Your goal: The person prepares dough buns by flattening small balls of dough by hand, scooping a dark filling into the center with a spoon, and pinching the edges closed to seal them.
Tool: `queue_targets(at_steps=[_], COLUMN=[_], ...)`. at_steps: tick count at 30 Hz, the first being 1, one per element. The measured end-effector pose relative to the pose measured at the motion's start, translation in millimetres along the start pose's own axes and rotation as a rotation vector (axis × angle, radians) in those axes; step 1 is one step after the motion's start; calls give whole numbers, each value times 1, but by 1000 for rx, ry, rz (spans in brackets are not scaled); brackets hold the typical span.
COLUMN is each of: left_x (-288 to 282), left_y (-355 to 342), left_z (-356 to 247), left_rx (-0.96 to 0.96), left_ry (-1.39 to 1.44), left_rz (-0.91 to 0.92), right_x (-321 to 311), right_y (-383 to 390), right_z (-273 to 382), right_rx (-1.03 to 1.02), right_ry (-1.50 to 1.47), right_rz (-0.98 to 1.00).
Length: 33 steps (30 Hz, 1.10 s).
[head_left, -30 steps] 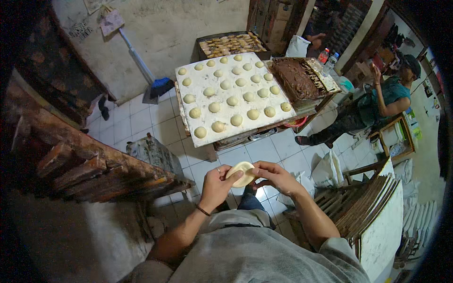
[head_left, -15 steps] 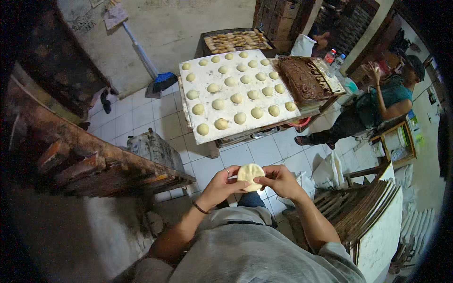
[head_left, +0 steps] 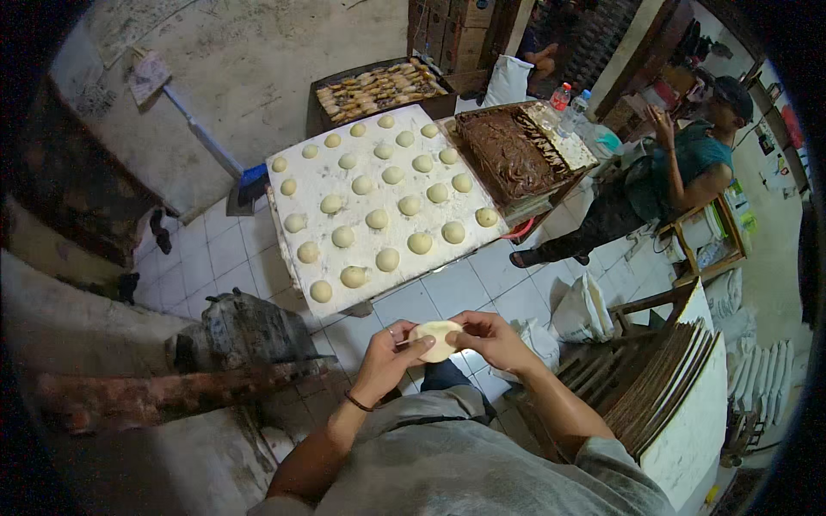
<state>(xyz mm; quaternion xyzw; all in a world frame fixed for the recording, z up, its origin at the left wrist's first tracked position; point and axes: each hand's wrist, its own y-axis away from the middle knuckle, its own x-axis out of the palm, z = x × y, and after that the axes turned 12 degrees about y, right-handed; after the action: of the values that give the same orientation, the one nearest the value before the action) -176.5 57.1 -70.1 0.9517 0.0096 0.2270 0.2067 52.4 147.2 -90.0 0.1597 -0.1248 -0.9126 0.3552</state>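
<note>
A flattened pale dough disc (head_left: 437, 334) is held between my hands, low in front of my waist. My left hand (head_left: 395, 351) grips its left side with the thumb on its face, and my right hand (head_left: 481, 337) pinches its right side. Beyond them stands a table with a white floured board (head_left: 398, 126) carrying rows of several small round dough balls (head_left: 419, 242).
A dark tray of browned pieces (head_left: 381, 89), a slab of brown paste (head_left: 502, 146), bottles (head_left: 559, 100) and a co-worker (head_left: 684, 163) are beyond. A broom (head_left: 206, 142) leans by the wall. Stacked boards (head_left: 675, 396) are right; a rusty rail (head_left: 172, 389) is left.
My hands have turned and pressed the dough disc, moving slightly downward in the view. The table appears shifted left as the camera view turned.
</note>
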Motion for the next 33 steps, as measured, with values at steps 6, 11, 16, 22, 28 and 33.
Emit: queue_targets(at_steps=[6,11,16,22,28,33], left_x=[11,62,83,93,90,102], left_y=[-95,-140,-181,-201,-228,-228], left_z=[-3,-16,-4,-38,-35,-54], left_rx=[-270,-267,-167,-118,178,318], left_ry=[955,878,439,-85,-269,-281], left_rz=[199,366,302,245,210,79], right_x=[-80,-124,-181,-224,-225,-229], right_y=[-22,-55,-90,-109,-114,-105], right_z=[78,91,63,89,120,117], right_rx=[-44,58,53,-217,-134,-323], right_ry=[-76,161,505,375,-21,709], right_rz=[218,169,53,176,321,-12])
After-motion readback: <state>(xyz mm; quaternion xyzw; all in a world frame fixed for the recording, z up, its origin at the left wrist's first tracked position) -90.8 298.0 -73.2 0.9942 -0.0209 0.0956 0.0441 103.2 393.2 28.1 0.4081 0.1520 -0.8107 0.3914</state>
